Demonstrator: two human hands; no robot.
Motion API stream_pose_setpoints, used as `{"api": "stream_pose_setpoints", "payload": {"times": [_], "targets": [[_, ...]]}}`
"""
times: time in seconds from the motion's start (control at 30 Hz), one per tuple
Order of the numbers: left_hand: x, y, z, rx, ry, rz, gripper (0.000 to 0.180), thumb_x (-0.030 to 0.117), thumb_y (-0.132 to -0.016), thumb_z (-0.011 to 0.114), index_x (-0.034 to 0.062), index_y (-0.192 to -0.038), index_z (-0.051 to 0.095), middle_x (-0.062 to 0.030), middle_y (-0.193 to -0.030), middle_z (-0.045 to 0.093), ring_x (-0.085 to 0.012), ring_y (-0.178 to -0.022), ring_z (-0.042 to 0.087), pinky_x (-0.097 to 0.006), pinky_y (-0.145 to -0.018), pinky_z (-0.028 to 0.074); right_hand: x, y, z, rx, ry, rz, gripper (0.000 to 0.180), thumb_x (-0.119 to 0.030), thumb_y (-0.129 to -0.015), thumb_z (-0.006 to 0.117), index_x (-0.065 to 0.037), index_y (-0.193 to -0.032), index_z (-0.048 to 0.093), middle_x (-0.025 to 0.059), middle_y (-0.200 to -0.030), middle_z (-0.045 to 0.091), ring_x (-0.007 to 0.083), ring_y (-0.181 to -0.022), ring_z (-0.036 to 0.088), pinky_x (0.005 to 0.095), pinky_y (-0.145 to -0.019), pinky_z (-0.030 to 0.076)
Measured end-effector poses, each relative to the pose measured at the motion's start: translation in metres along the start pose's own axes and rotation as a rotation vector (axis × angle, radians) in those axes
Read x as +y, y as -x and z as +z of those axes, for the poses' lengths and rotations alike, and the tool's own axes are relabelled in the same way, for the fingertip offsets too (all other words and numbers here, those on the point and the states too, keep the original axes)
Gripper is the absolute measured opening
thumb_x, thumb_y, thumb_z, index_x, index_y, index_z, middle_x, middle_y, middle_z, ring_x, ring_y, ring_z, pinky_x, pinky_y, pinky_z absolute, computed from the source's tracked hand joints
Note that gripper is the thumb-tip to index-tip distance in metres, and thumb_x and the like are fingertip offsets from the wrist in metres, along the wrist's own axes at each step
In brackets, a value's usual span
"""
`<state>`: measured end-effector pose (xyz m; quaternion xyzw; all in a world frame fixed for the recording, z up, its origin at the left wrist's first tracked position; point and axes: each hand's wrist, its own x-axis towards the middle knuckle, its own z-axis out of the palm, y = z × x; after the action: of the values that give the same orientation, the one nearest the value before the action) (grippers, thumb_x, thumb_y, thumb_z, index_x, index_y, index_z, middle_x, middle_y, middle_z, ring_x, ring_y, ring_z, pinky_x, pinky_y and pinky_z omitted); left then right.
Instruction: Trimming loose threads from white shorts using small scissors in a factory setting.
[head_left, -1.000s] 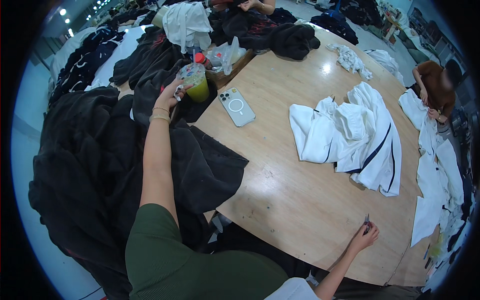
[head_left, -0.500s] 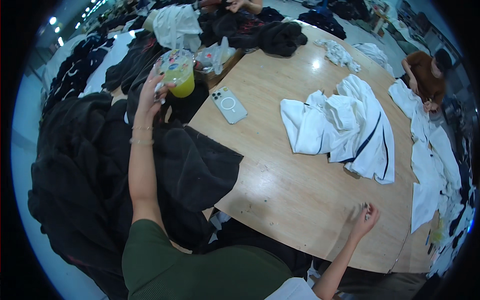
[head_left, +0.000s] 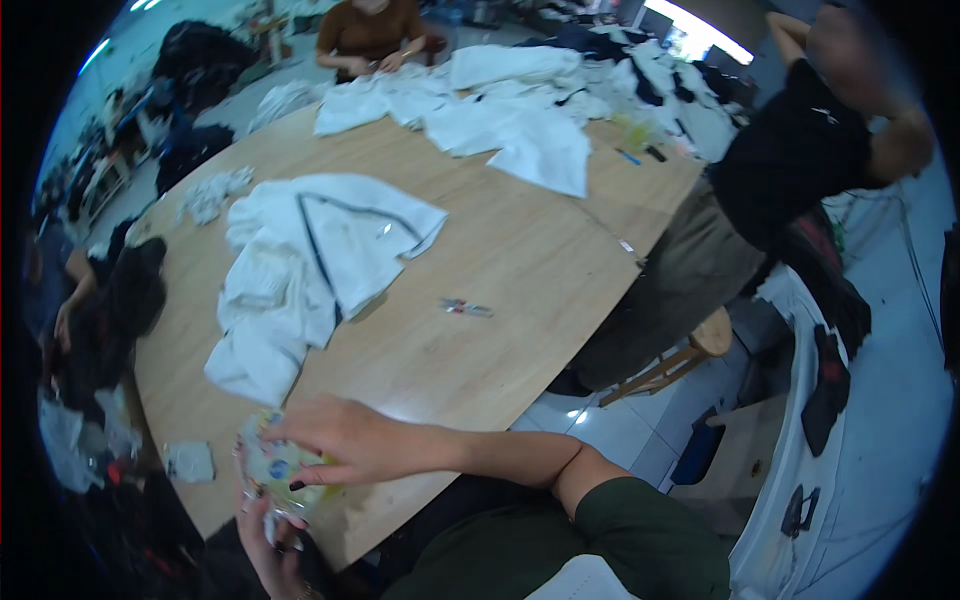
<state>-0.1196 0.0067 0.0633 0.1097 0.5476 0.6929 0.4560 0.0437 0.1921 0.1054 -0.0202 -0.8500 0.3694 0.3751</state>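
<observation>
A clear plastic cup [head_left: 262,462] with a patterned film lid and a yellow drink stands tilted near the table's front left edge. My left hand [head_left: 262,540] grips it from the near side, with a small white thing between the fingers that I cannot make out. Over the top comes my right hand [head_left: 350,440], its fingers and dark-nailed thumb closed about the lid's rim. A pale phone [head_left: 190,462] lies just left of the cup. Beyond my hands is a crumpled white garment with dark stripes [head_left: 290,265]. Small thread snips [head_left: 466,308] lie alone on the wood.
The wooden table [head_left: 500,260] curves away in front. White garments [head_left: 470,110] are heaped on its far side, where a person in brown [head_left: 370,40] works. A person in black [head_left: 800,150] stands at the right, near a wooden stool [head_left: 710,335]. Dark cloth lies at the left.
My view has swung right. The cup has come from over the dark cloth to the table edge. My right hand has moved from the table onto the cup. Snips now show on the table.
</observation>
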Motion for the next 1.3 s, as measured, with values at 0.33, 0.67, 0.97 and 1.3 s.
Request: {"api": "stream_pose_setpoints", "payload": {"times": [0.33,0.67,0.97,1.3], "targets": [[-0.032,0.001,0.079,-0.263,-0.036,-0.151,0.05,0.007,-0.087,0.043,0.0042,-0.136,0.033,-0.0088,-0.091,0.06,-0.007,-0.034,0.04,-0.017,-0.029,0.028,-0.014,0.042,-0.053,-0.151,0.242,0.048,0.011,-0.012,-0.081,0.061,-0.004,-0.086,0.054,0.0106,-0.078,0.054,0.0293,-0.075,0.054,0.0383,-0.071,0.042],[-0.038,0.003,0.077,-0.22,-0.018,-0.097,0.05,0.003,-0.085,0.043,0.0021,-0.134,0.035,-0.01,-0.092,0.06,-0.0052,-0.033,0.036,-0.017,-0.028,0.028,-0.009,0.062,-0.062,-0.05,0.05,0.05,0.006,-0.01,-0.081,0.06,-0.006,-0.084,0.059,0.0099,-0.076,0.058,0.0279,-0.076,0.053,0.0374,-0.072,0.041],[-0.024,0.015,0.095,-0.375,0.061,-0.154,0.06,-0.002,-0.082,0.04,0.0034,-0.141,0.028,-0.016,-0.101,0.058,-0.0071,-0.037,0.041,-0.017,-0.03,0.031,-0.016,0.065,-0.069,-0.062,0.049,-0.021,0.008,-0.012,-0.082,0.059,-0.007,-0.087,0.056,0.0051,-0.078,0.057,0.024,-0.074,0.053,0.0352,-0.076,0.036],[0.001,0.024,0.113,-0.428,0.011,-0.16,0.064,-0.005,-0.081,0.042,0.0054,-0.143,0.027,-0.011,-0.103,0.059,-0.0033,-0.036,0.036,-0.017,-0.031,0.026,-0.048,0.052,-0.093,-0.104,-0.106,0.312,0.024,-0.007,-0.079,0.065,-0.005,-0.102,0.061,0.0047,-0.085,0.059,0.0208,-0.08,0.054,0.0315,-0.077,0.04]]}}
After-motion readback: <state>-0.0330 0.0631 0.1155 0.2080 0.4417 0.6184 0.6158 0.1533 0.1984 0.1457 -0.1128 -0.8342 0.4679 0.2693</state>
